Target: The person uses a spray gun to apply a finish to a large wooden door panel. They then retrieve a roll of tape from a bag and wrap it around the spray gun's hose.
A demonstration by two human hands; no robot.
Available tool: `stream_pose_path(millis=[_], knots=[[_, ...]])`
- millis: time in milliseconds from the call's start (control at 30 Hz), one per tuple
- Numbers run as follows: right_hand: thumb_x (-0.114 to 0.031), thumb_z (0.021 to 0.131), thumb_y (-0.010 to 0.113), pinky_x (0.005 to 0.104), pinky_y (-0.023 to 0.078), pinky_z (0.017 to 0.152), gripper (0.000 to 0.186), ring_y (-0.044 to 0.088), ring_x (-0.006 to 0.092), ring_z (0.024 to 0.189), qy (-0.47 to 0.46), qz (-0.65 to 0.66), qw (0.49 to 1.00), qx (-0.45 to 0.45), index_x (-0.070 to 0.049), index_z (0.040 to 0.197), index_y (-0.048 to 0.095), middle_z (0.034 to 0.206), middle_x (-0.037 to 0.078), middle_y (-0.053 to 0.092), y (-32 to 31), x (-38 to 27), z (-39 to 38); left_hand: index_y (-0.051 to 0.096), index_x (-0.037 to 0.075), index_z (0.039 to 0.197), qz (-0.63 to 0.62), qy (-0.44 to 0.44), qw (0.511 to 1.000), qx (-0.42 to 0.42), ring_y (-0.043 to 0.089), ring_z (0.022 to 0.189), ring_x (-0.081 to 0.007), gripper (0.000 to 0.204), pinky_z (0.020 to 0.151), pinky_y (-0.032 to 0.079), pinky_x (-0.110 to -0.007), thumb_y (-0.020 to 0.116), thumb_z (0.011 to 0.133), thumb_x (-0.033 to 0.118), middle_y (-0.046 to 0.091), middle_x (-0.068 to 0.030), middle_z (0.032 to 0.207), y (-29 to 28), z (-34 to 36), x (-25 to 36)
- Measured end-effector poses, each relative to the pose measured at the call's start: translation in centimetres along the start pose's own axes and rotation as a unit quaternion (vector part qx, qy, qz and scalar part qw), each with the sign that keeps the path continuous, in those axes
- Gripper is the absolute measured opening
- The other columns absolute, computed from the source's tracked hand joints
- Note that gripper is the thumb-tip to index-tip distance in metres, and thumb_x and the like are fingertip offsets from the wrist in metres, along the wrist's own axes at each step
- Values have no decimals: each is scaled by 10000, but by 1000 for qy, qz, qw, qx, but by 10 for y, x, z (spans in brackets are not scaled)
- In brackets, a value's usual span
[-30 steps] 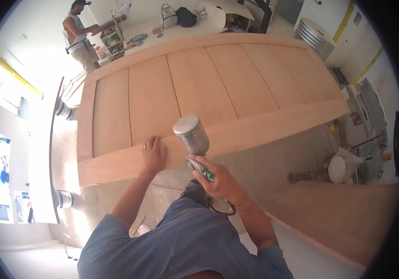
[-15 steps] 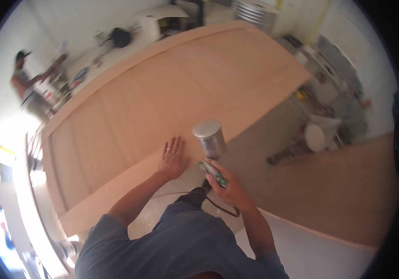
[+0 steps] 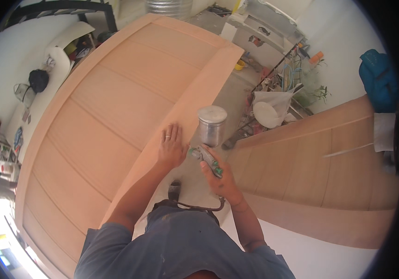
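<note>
Head view: the left hand lay flat, fingers slightly spread, by the right edge of a grooved pinkish-brown wooden panel; just beyond, the right hand gripped a grey metal spray gun, its silver cylindrical cup seemingly best held level.

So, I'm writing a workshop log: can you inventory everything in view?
Large panel: one, tan, left to centre
Second panel: one, brown, right
Spray gun: one, silver and green, centre
Hose: one, brown, below spray gun
Metal drum: one, silver, top
Container: one, yellow, upper centre
Disc: one, whitish, amid clutter
Clutter: uncountable, mixed, upper right
Cloth: one, blue, upper right
Dark bag: one, black, upper left
Pale bag: one, grey, beside dark bag
Co-worker: one, grey clothes, left edge
Shoe: one, dark, lower centre
Left hand: one, ringed, flat on large panel
Right hand: one, bare, holding spray gun
</note>
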State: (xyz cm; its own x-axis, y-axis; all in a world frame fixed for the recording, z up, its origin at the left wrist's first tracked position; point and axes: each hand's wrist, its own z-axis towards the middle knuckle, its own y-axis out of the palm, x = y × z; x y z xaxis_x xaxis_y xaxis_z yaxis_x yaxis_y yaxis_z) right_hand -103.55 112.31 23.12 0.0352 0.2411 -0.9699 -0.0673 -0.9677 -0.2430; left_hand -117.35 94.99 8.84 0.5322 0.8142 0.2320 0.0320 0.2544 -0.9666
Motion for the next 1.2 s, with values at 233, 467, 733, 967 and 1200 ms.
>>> stream_pose_path(millis=[233, 467, 733, 967, 1200], knots=[[-172, 1056, 652, 316, 517, 989, 486, 673, 179, 1084, 5, 10, 995, 104, 5, 1500, 566, 1252, 196, 730, -67, 38, 72, 363, -106, 1597, -31, 17, 998, 55, 256, 1598, -451, 756, 1306, 166, -576, 505, 1080, 426, 338, -294, 1687, 40, 133, 13], [-159, 1056, 656, 330, 528, 980, 483, 678, 193, 1043, 31, 24, 991, 126, 11, 1498, 562, 1249, 190, 730, -148, 78, 171, 353, -76, 1616, -38, 24, 998, 45, 235, 1612, -427, 745, 1306, 171, -572, 475, 1084, 432, 319, -263, 1709, 85, 302, 48], [-190, 1071, 649, 286, 540, 874, 475, 646, 122, 901, -5, 86, 979, 186, -4, 1501, 569, 1146, 118, 733, -229, 146, 314, 304, -51, 1648, 17, 22, 1000, 6, 207, 1625, -416, 779, 1314, 146, -573, 453, 1086, 469, 269, -235, 1740, 121, 477, 85], [-202, 1087, 629, 258, 517, 752, 492, 598, 81, 815, 30, 174, 958, 224, -18, 1533, 534, 1000, 37, 688, -289, 182, 407, 304, -40, 1652, 0, 39, 999, 4, 200, 1625, -421, 786, 1312, 136, -579, 440, 1090, 492, 284, -234, 1734, 138, 602, 109], [-197, 1091, 618, 250, 509, 729, 470, 585, 86, 793, 20, 97, 947, 306, -8, 1515, 538, 983, 27, 665, -328, 202, 466, 329, -37, 1641, 2, -18, 999, 33, 218, 1621, -417, 787, 1310, 161, -573, 485, 1067, 479, 301, -240, 1725, 166, 686, 135]])
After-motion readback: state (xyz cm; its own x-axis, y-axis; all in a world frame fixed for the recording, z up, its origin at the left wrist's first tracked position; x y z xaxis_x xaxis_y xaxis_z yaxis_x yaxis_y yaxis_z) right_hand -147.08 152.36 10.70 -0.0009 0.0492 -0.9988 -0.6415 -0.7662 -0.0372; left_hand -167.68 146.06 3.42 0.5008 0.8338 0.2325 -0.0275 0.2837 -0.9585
